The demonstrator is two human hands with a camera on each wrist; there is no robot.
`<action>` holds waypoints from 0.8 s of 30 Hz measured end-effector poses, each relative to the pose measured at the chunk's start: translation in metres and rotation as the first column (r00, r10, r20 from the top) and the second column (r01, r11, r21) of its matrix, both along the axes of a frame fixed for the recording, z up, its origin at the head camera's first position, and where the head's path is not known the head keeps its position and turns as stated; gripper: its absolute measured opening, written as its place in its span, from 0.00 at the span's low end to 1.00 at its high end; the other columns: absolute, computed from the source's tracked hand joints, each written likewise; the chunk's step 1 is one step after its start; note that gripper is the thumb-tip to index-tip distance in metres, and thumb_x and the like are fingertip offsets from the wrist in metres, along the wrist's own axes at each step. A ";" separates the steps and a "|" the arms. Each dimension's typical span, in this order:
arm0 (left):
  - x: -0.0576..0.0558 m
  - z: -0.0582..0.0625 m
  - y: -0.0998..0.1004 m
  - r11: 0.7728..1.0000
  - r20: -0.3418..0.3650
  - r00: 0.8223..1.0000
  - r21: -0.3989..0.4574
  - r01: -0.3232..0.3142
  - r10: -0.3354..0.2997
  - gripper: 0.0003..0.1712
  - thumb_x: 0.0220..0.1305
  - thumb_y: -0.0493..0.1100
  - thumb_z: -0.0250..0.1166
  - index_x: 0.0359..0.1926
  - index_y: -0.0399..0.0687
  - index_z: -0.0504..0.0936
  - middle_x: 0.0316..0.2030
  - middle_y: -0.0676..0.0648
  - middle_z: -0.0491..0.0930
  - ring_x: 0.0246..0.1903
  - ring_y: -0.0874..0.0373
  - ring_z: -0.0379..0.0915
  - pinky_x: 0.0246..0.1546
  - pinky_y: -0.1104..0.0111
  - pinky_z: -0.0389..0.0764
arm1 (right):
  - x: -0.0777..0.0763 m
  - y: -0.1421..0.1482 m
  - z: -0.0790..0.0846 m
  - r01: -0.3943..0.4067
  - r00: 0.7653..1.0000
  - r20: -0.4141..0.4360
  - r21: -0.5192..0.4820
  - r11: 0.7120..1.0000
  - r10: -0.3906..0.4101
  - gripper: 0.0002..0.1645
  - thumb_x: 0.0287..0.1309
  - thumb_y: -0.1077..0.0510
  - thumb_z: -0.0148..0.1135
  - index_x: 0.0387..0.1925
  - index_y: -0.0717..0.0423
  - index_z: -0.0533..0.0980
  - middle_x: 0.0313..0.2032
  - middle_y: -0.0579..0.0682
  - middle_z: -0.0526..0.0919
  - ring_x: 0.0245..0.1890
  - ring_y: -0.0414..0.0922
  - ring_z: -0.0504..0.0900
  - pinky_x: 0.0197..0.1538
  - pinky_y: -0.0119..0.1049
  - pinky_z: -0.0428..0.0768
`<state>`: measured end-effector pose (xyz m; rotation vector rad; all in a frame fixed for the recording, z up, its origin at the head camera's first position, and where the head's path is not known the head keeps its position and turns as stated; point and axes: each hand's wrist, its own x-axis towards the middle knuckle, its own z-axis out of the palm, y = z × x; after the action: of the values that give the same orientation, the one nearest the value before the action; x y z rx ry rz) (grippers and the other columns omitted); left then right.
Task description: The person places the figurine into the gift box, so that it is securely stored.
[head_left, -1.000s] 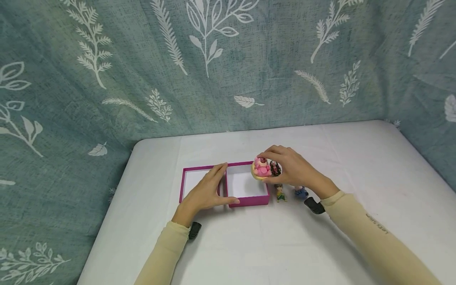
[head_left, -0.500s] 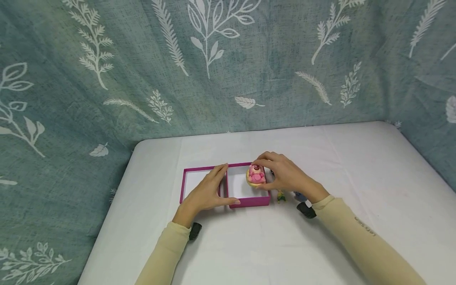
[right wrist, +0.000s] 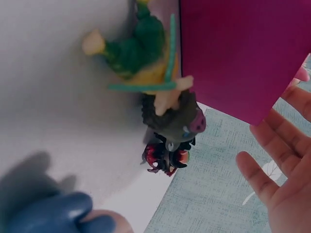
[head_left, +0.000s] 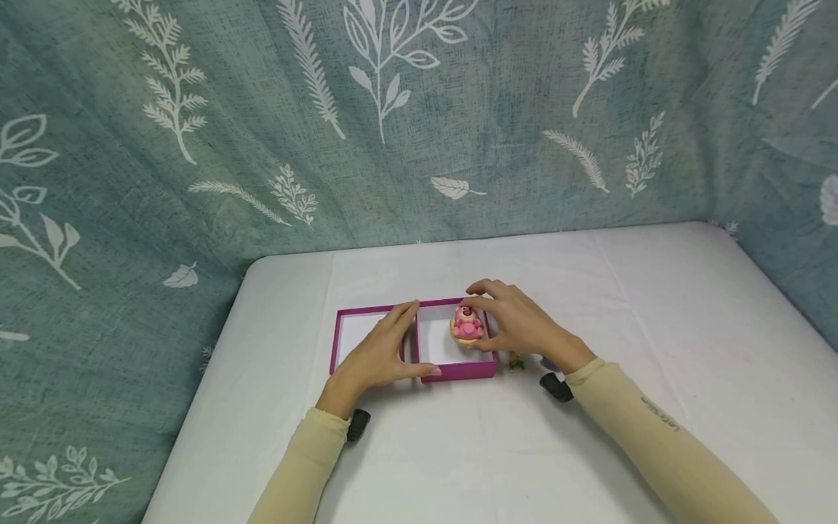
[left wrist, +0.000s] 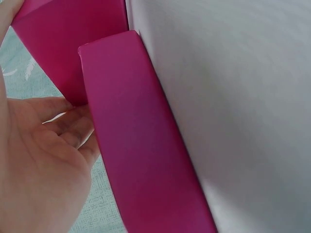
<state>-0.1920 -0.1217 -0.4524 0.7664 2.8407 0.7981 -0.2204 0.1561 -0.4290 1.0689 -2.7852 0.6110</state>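
Observation:
A pink bear figurine point(head_left: 468, 324) with a yellow edge is low within the right-hand magenta box point(head_left: 458, 372), which has a white inside. My right hand point(head_left: 517, 320) holds it between thumb and fingers; whether it touches the box floor I cannot tell. My left hand point(head_left: 374, 358) grips the same box by its left end, thumb at the front wall and fingertips at the back corner. In the right wrist view, a figurine with a boar head and green trousers point(right wrist: 141, 48) lies beside the box wall point(right wrist: 238, 53), near a dark-red figurine point(right wrist: 167, 154).
Left of the box lies a second shallow magenta tray point(head_left: 334, 342), partly under my left hand. A blue figurine point(right wrist: 53, 213) shows at the lower edge of the right wrist view. The white-covered table point(head_left: 419, 458) meets a green leaf-patterned cloth point(head_left: 497, 94) behind.
My right hand has moved left and down, bringing the pink bear figurine from above the box's right edge into it. The fingers have loosened slightly. My left hand has stayed in place.

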 end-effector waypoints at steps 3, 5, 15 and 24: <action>0.001 0.000 0.000 1.000 0.002 1.000 -0.002 -0.003 0.003 0.67 0.45 0.77 0.68 0.78 0.52 0.49 0.74 0.49 0.54 0.72 0.52 0.57 0.69 0.53 0.65 | 0.000 -0.001 -0.001 0.005 1.000 -0.003 0.004 1.000 -0.005 0.42 0.40 0.42 0.80 0.57 0.53 0.78 0.59 0.54 0.74 0.57 0.53 0.74 0.58 0.54 0.74; 0.001 0.000 0.000 1.000 -0.001 1.000 -0.001 -0.001 0.001 0.67 0.45 0.77 0.67 0.78 0.53 0.49 0.74 0.49 0.54 0.72 0.52 0.57 0.69 0.53 0.65 | 0.000 -0.002 -0.001 0.013 1.000 0.000 0.006 1.000 -0.013 0.42 0.39 0.43 0.80 0.57 0.53 0.78 0.58 0.54 0.74 0.57 0.53 0.74 0.58 0.53 0.74; 0.000 0.000 0.000 1.000 -0.014 1.000 0.007 0.010 -0.010 0.67 0.45 0.77 0.67 0.78 0.52 0.49 0.74 0.49 0.55 0.71 0.53 0.58 0.68 0.53 0.66 | 0.000 -0.003 0.001 0.074 0.995 0.071 0.010 0.997 -0.075 0.42 0.39 0.42 0.80 0.56 0.55 0.79 0.60 0.56 0.74 0.58 0.55 0.74 0.60 0.56 0.71; 0.000 -0.001 0.000 1.000 -0.012 1.000 -0.007 0.004 -0.004 0.67 0.45 0.76 0.68 0.78 0.52 0.49 0.74 0.50 0.55 0.71 0.53 0.58 0.69 0.54 0.66 | -0.001 -0.005 0.001 0.101 0.986 0.132 0.039 0.994 -0.106 0.41 0.40 0.40 0.79 0.56 0.53 0.79 0.61 0.55 0.74 0.60 0.54 0.73 0.61 0.56 0.70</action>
<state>-0.1919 -0.1219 -0.4534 0.7781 2.8500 0.7848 -0.2211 0.1508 -0.4276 0.9133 -2.9531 0.6500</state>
